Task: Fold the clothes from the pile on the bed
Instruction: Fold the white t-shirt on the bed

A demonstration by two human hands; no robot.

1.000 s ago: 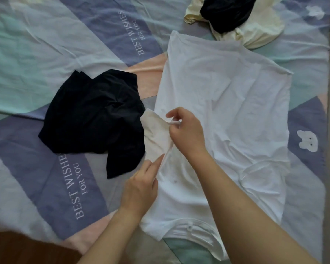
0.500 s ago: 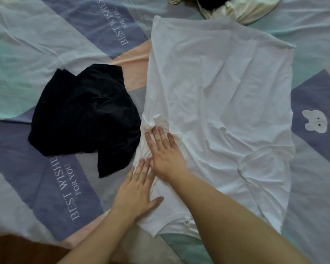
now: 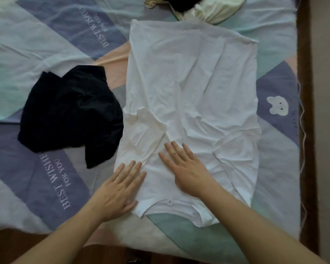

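Note:
A white T-shirt (image 3: 191,88) lies spread flat on the bed, collar toward me, its left sleeve folded in over the body. My left hand (image 3: 122,185) rests palm down on the shirt's near left corner, fingers apart. My right hand (image 3: 187,168) lies flat on the shirt just right of the folded sleeve, fingers spread. Neither hand grips cloth. A crumpled black garment (image 3: 71,115) sits on the sheet left of the shirt, touching its edge. The pile (image 3: 204,8) of cream and black clothes lies at the far edge, partly cut off.
The bedsheet (image 3: 46,44) is patterned in purple, teal and pink patches with printed words and a white bunny (image 3: 277,108). The bed's right edge and a dark wooden frame (image 3: 305,54) run along the right. The near bed edge lies under my forearms.
My right hand let go of the sleeve it pinched and folded over. Both hands went flat on the shirt, then slid apart, the right hand moving rightward.

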